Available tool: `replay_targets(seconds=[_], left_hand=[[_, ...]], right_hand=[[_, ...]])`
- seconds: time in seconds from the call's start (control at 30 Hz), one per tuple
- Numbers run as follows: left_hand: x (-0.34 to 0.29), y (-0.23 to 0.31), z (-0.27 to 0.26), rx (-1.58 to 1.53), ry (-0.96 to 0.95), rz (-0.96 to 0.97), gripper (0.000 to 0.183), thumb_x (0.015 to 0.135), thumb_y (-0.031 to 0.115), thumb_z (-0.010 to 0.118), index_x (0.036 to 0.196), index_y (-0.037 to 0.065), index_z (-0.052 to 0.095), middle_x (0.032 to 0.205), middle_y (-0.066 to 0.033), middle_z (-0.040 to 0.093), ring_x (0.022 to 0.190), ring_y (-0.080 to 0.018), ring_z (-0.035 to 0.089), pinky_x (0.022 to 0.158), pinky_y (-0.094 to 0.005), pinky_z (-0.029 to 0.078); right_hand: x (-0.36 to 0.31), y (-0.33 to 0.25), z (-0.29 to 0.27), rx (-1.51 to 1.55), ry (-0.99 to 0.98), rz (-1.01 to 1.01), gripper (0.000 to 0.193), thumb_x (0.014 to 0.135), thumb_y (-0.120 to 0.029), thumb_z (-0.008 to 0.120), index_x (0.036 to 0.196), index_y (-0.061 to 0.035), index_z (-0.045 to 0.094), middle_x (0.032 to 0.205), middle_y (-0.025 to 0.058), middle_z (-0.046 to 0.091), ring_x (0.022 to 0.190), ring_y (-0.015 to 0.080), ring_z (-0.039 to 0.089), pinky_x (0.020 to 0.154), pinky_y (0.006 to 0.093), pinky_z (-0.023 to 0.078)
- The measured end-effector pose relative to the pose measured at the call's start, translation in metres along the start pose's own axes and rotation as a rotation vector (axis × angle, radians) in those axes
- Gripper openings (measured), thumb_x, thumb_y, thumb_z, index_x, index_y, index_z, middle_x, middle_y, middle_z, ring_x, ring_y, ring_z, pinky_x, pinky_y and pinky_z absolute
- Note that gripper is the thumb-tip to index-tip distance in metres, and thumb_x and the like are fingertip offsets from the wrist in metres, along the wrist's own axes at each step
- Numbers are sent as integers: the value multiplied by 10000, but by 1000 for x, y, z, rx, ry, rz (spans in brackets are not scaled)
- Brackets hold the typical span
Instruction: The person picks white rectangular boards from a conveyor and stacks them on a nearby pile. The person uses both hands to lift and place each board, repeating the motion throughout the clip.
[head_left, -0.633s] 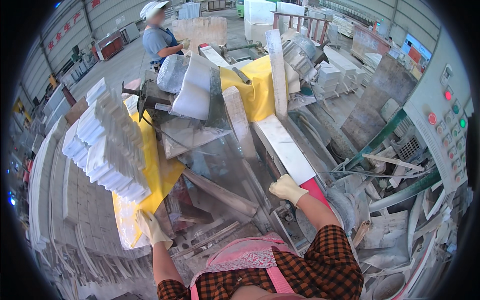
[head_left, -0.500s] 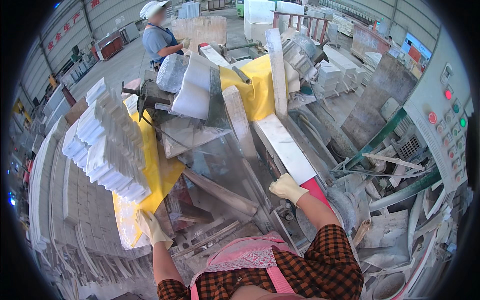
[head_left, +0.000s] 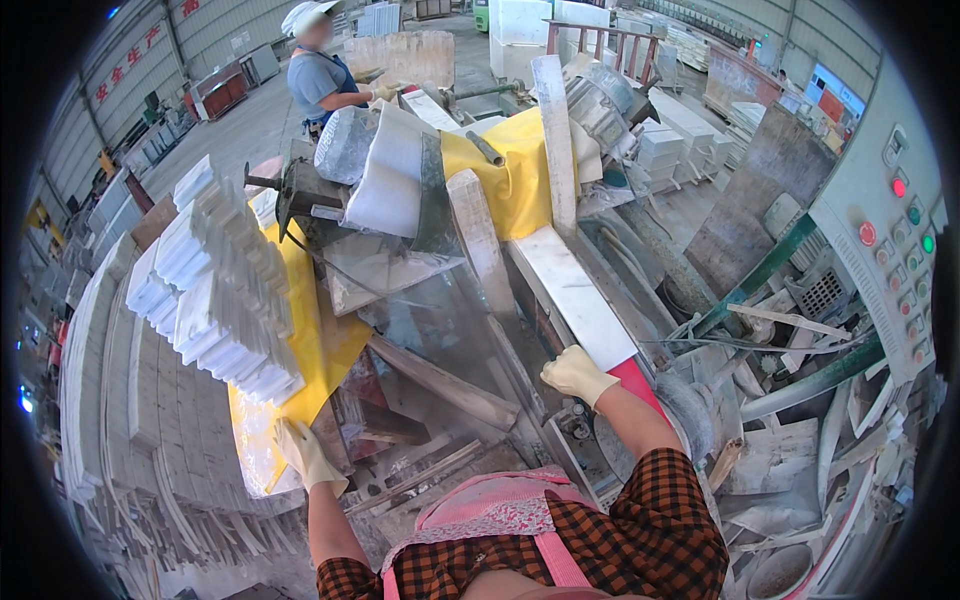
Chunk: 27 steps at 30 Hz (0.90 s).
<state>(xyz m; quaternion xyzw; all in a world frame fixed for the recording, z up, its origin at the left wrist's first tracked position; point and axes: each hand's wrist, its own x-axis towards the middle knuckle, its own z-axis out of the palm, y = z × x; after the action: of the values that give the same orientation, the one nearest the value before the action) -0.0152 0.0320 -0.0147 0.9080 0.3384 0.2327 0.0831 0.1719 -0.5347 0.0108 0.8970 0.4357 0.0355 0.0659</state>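
My left hand [head_left: 308, 458], in a pale glove, lies on the near edge of a yellow sheet [head_left: 345, 345], its fingers stretched out. Just beyond its fingertips rise tall stacks of white stone tiles [head_left: 215, 275] standing on that sheet. My right hand [head_left: 578, 377], gloved alike, is closed beside the near end of a white stone slab [head_left: 580, 300]. Whatever its curled fingers hold, if anything, is hidden. Under my right wrist runs a red strip [head_left: 635, 385] in line with the slab, which lies lengthwise on the machine's narrow bed.
Another yellow cloth [head_left: 515, 165] drapes over the machine behind the slab, between upright boards. A control panel [head_left: 890, 240] with coloured buttons stands at the right. Wooden offcuts [head_left: 445, 385] lie between my arms. A co-worker [head_left: 325, 75] stands at the far left.
The co-worker's forearm has reached further out to the right. My two hands keep their places, and the slab and tile stacks look the same.
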Motion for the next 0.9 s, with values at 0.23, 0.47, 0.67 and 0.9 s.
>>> replay_targets(seconds=[0.23,0.47,0.67,0.9], left_hand=[[1,-6,7,53,15,10,496,1021,274,516,1359,-84,571,1412,-290,570,1372,-406,499,1217,-476,289],[1,-7,9,17,29,18,471,1016,257,532,1333,-86,588,1392,-291,583,1361,-408,508,1212,-481,295],[0,-5,7,3,59,33,449,1016,241,541,1318,-86,599,1387,-293,586,1353,-411,513,1206,-481,302],[-2,-2,4,-15,64,22,442,1013,230,545,1310,-91,605,1385,-294,589,1344,-413,523,1204,-474,306]], right_hand=[[1,0,0,6,-22,-2,214,857,-236,601,689,-142,694,653,71,692,649,278,718,598,443,521],[1,4,9,21,16,-20,243,873,-252,589,686,-132,685,631,84,683,610,292,710,566,457,520],[0,3,3,46,16,-8,265,886,-247,583,680,-112,682,621,97,683,605,298,710,570,456,524],[0,3,6,80,72,1,313,905,-266,589,653,-103,678,586,127,665,583,322,700,583,469,531]])
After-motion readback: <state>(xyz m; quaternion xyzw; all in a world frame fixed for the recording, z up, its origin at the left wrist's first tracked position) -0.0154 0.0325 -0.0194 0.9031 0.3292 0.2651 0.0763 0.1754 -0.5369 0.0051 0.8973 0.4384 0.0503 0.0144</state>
